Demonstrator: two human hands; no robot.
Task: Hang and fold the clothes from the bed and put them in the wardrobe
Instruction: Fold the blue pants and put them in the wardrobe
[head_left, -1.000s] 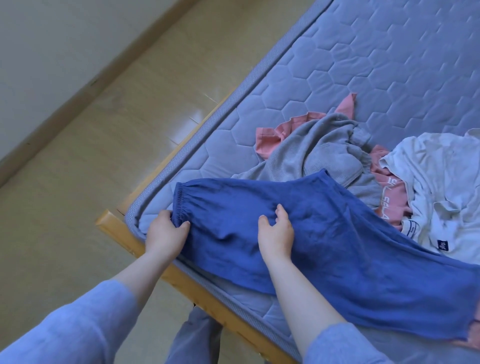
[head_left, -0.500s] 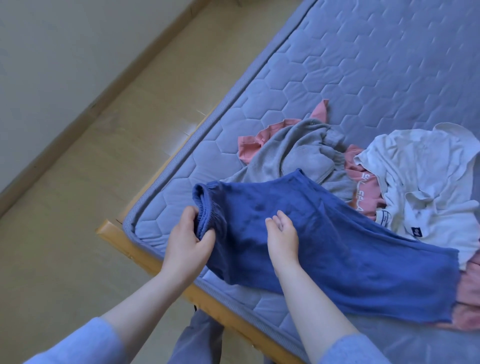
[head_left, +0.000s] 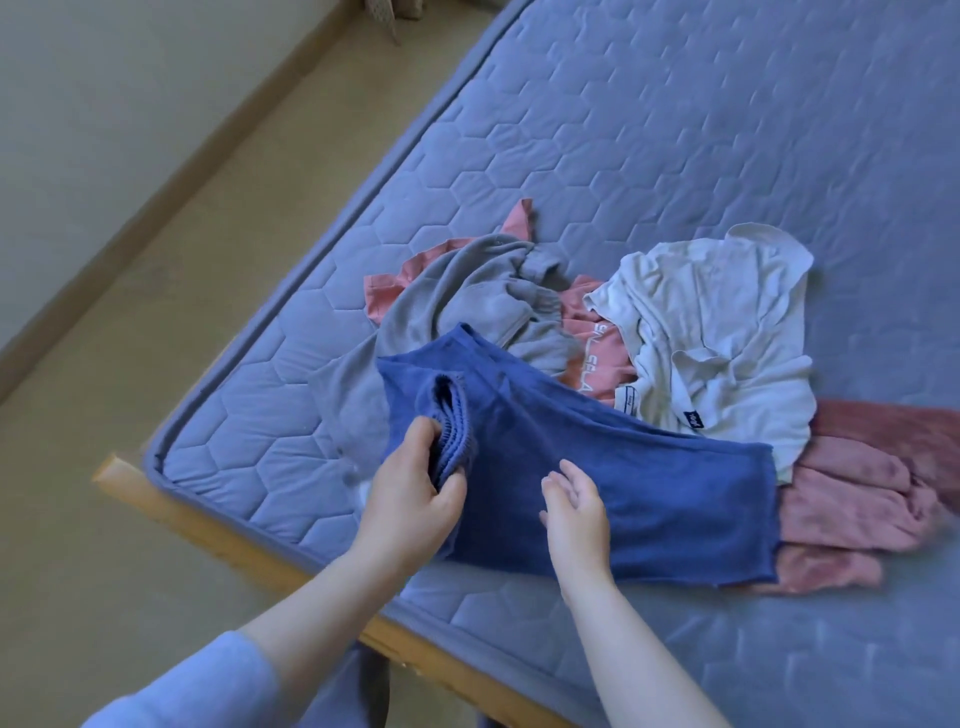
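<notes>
Left hand (head_left: 410, 483) gripped the gathered elastic waistband (head_left: 454, 431) of the blue trousers (head_left: 649, 478), thumb on 1 side, fingers curled round the other, waistband folded over toward the legs. Right hand (head_left: 576, 512) was over the middle of the trousers, fingers loose and slightly spread, holding nothing; couldn't tell if it touched the fabric.

Trousers lay on the mattress (head_left: 675, 156) near its corner, leg end pointing to my right, hem overlapping a dusty-pink fleece garment (head_left: 852, 499).

Rest of the pile, all on the mattress, just beyond the trousers:
- grey garment (head_left: 457, 296), crumpled, its near edge under the trousers
- pink printed top (head_left: 597, 358), mostly buried between the grey one and the white one, more pink fabric poking out behind the grey
- white t-shirt (head_left: 727, 322), crumpled, label side showing, its lower edge on the fleece

Wooden bed frame (head_left: 171, 512) showed along the near edge under the mattress. Beige floor (head_left: 130, 364) and skirting (head_left: 156, 171) to my left. Light blue sleeve (head_left: 208, 686) on my left arm.
</notes>
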